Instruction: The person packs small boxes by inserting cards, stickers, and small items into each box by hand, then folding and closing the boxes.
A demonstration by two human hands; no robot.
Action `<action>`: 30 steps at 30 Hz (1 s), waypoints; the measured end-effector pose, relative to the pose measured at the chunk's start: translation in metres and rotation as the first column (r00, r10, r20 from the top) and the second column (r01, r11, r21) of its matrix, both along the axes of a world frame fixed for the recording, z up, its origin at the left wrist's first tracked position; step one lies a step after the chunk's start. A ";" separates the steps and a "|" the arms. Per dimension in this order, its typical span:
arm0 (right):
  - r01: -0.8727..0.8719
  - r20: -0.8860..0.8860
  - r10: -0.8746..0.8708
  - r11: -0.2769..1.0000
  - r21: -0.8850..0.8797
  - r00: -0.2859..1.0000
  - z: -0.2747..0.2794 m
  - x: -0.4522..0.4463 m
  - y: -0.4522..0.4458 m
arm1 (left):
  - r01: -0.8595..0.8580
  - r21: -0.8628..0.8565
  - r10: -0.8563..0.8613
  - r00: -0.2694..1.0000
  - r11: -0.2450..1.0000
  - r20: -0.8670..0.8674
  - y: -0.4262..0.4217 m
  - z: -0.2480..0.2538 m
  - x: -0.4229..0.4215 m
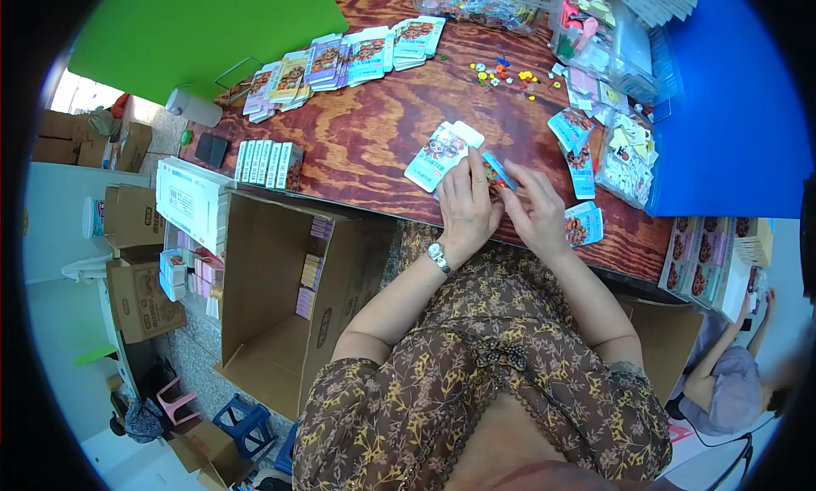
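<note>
Near the front edge of the reddish wooden table, my left hand (pixel 467 204), with a watch on its wrist, rests its fingers on the lower right of a flat white and blue printed box (pixel 436 157). My right hand (pixel 534 206) is just beside it, fingers bent, at a small blue and red printed card (pixel 495 170) between the two hands. The fingertips partly cover this card, so the exact grip is unclear. Right of my right hand lie more printed cards (pixel 583 226). Small colourful pieces (pixel 501 73) are scattered farther back on the table.
Rows of flat boxes (pixel 327 62) lie at the back left, with upright boxes (pixel 270 164) below. Clear tubs (pixel 603 49) and a bag of white pieces (pixel 627 159) stand right. An open carton (pixel 263 355) is below the table's left side. Another person (pixel 722 389) is at lower right.
</note>
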State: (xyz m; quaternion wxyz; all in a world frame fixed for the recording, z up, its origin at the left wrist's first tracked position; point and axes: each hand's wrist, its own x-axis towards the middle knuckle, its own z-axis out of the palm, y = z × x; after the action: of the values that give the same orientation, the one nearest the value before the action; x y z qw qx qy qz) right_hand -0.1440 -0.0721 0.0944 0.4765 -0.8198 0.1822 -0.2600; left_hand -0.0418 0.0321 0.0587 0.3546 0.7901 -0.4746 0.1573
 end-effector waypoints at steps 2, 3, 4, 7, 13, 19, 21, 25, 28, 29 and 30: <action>-0.029 0.046 0.044 0.956 -0.291 0.998 -0.003 0.007 -0.006 | 0.023 -0.006 -0.023 1.000 1.000 -0.013 0.000 -0.001 -0.002; -0.036 0.063 0.070 0.902 -0.430 0.996 -0.005 0.010 -0.008 | 0.028 -0.022 -0.028 1.000 0.999 -0.010 -0.001 -0.004 -0.003; -0.053 0.053 0.082 0.911 -0.408 0.995 -0.009 0.010 -0.009 | 0.032 -0.039 -0.032 0.999 0.999 -0.008 -0.002 -0.006 -0.004; -0.095 0.042 0.118 0.926 -0.365 0.992 -0.018 0.014 -0.008 | 0.043 -0.049 -0.044 0.999 0.998 -0.028 -0.003 -0.010 -0.006; -0.108 0.030 0.125 0.936 -0.335 0.992 -0.022 0.012 -0.011 | 0.012 -0.037 -0.013 1.000 0.999 -0.009 -0.010 -0.014 -0.011; 0.067 -0.107 -0.079 0.991 -0.115 0.991 -0.019 -0.003 -0.075 | 0.146 0.052 -0.137 0.980 0.988 -0.148 -0.008 -0.009 0.030; 0.083 0.030 -0.088 0.986 0.145 0.996 -0.031 -0.014 -0.125 | -0.005 0.202 0.018 0.998 0.979 -0.066 -0.009 -0.036 0.057; 0.349 -0.097 -0.336 0.917 0.191 0.937 -0.012 -0.023 -0.176 | -0.143 0.434 0.177 0.983 0.889 -0.039 -0.006 -0.041 0.074; 0.350 0.030 -0.446 0.657 -0.668 0.895 -0.018 -0.024 -0.191 | -0.093 0.407 0.145 0.984 0.909 -0.100 -0.009 -0.056 0.080; 0.330 0.019 -0.407 0.709 -0.623 0.913 -0.021 -0.026 -0.191 | -0.090 0.396 0.138 0.986 0.914 -0.096 -0.009 -0.060 0.081; 0.308 0.011 -0.369 0.759 -0.574 0.929 -0.013 -0.023 -0.178 | -0.086 0.386 0.131 0.987 0.918 -0.090 -0.009 -0.062 0.083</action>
State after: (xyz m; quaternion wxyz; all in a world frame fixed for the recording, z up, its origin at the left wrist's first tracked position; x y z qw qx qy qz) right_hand -0.1665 -0.2500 0.0815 0.1468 -0.8894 0.2661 -0.3416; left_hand 0.0412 0.0235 -0.0036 0.2114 0.8767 -0.4306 0.0362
